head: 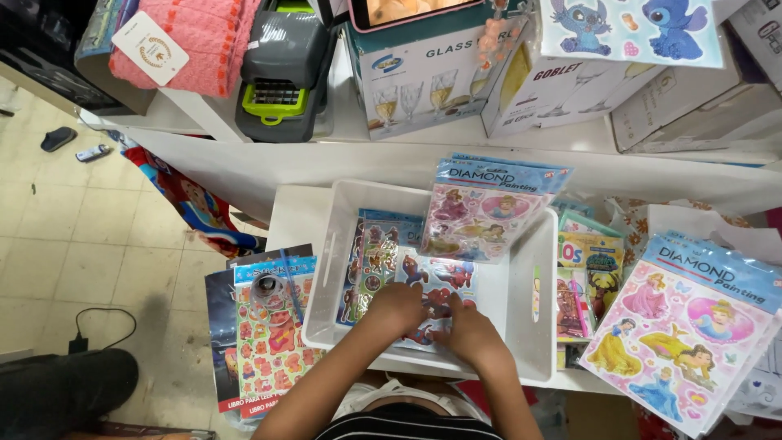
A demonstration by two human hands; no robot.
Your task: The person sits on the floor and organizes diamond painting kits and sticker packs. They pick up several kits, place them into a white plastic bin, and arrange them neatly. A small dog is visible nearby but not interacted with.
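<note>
Centre of the frame: the left hand [397, 307] and right hand [470, 332] rest flat, fingers spread, on a sticker sheet [433, 295] inside a white bin [521, 301]. Neither grip is closed on anything. A pink sticker pack [481, 213] leans on the bin's far wall.

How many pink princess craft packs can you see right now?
2: one pink princess pack leaning on the white bin's far wall, another pink princess pack lying right of it. More may be hidden underneath.

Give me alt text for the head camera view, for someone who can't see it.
Both hands, left hand and right hand, press on a red-and-blue sticker sheet inside a white plastic bin. A pink craft packet leans on the bin's rim; orange sticker sheets lie left.
</note>
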